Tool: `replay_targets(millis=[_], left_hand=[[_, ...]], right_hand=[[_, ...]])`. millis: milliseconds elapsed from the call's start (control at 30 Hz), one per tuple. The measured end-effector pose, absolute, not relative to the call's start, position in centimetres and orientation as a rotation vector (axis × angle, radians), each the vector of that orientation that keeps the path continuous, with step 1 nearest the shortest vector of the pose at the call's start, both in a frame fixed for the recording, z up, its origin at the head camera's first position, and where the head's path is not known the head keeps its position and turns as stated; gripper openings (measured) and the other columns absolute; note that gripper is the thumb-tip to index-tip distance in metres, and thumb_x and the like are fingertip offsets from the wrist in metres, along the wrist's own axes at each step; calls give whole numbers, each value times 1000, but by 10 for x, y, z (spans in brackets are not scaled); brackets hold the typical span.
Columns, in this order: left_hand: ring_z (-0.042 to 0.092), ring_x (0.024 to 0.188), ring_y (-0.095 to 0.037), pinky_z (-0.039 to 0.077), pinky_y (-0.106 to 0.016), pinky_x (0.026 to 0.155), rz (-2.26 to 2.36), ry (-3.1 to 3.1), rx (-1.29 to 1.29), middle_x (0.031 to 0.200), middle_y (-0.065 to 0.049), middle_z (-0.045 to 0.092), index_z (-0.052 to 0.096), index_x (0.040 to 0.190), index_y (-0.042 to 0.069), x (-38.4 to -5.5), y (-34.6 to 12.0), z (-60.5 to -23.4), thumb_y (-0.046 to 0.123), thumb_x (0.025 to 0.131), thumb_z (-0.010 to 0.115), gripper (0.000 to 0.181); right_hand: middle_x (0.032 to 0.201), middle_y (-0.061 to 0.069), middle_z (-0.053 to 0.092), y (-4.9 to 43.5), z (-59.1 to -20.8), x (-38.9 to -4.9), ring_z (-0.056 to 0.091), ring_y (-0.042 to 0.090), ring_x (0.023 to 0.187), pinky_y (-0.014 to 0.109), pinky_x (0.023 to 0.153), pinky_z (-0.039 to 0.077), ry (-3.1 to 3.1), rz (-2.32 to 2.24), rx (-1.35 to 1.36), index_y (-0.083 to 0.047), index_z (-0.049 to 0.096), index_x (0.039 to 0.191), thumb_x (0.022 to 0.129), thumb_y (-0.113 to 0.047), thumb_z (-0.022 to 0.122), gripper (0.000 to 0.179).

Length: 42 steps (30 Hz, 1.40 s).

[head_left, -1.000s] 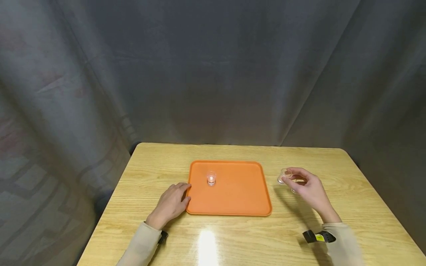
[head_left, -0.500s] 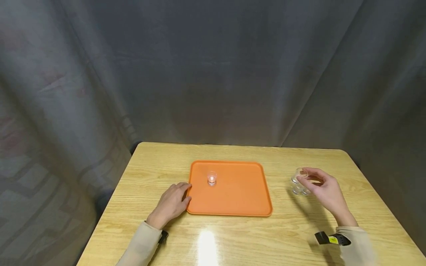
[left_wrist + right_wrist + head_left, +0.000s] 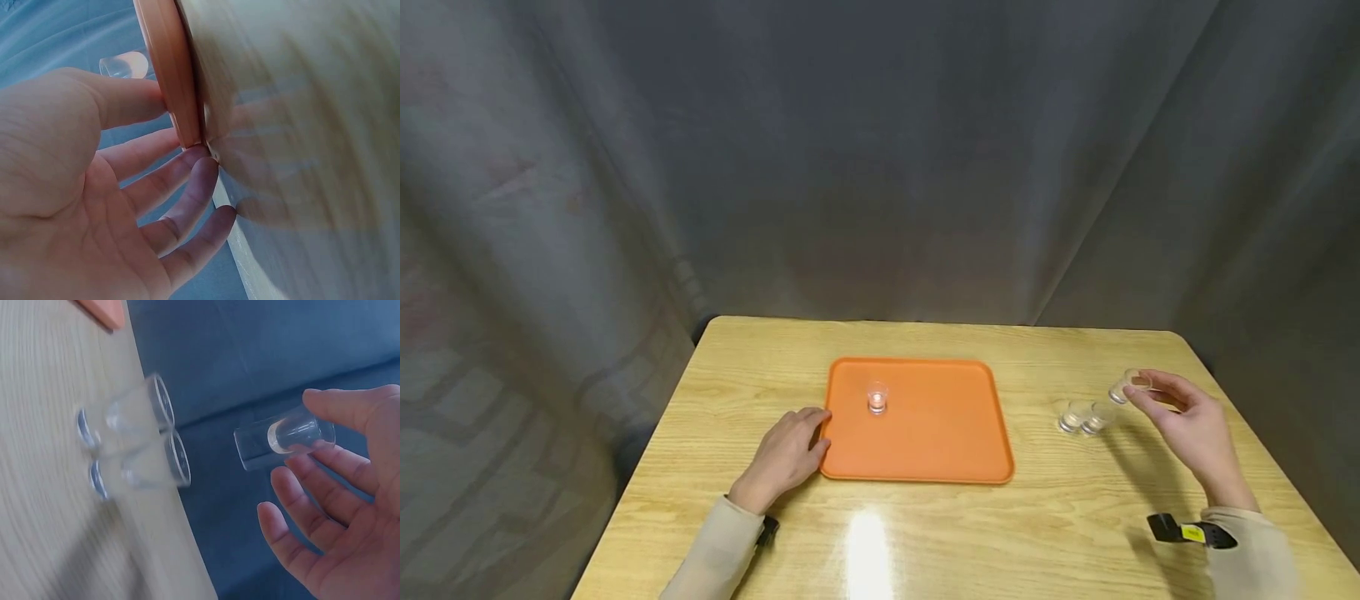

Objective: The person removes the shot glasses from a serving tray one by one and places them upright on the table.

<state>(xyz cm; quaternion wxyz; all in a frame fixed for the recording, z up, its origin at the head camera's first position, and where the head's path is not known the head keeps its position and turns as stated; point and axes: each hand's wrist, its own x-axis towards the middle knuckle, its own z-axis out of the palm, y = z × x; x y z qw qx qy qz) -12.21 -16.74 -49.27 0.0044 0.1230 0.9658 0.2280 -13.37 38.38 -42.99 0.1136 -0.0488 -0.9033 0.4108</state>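
The right hand pinches a small clear glass in its fingertip grip, lifted near the desk's far right edge, just beyond two glasses standing together. The left hand, fingers spread, rests against the orange tray's left rim; one glass stands inside.

two glasses block right side — tray middle open | table front free

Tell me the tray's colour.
The tray is plain orange, clearest in the head view.
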Motion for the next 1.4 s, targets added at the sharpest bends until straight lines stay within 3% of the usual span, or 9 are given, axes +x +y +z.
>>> replay_targets(millis=[300,600,1000,1400], left_hand=[[60,138,-42,42,-58,124,725,3010,386,146,-21,64,65,144,1,-122,-168,-491,17,102,72,45],[60,137,-41,42,-57,124,724,3011,391,145,-21,65,65,143,1,-122,-166,-492,16,101,72,44],[60,138,-40,42,-57,124,733,3006,387,146,-20,64,64,144,2,-124,-167,-491,18,102,71,45],[60,137,-41,42,-58,124,730,3002,399,145,-20,64,65,144,2,-123,-169,-491,17,101,72,45]], right_hand=[[108,-46,54,405,-446,-134,55,-25,90,5,69,48,-2698,1233,-231,-2,59,147,101,-42,74,63],[98,-48,52,417,-472,-133,53,-26,86,5,67,49,-2740,1249,-284,6,57,146,101,-42,75,69],[104,-46,45,413,-487,-133,48,-27,88,7,68,50,-2839,1190,-188,7,56,149,102,-42,72,69],[102,-47,47,407,-493,-134,52,-25,88,6,69,52,-2802,1248,-212,7,56,148,102,-40,74,68]])
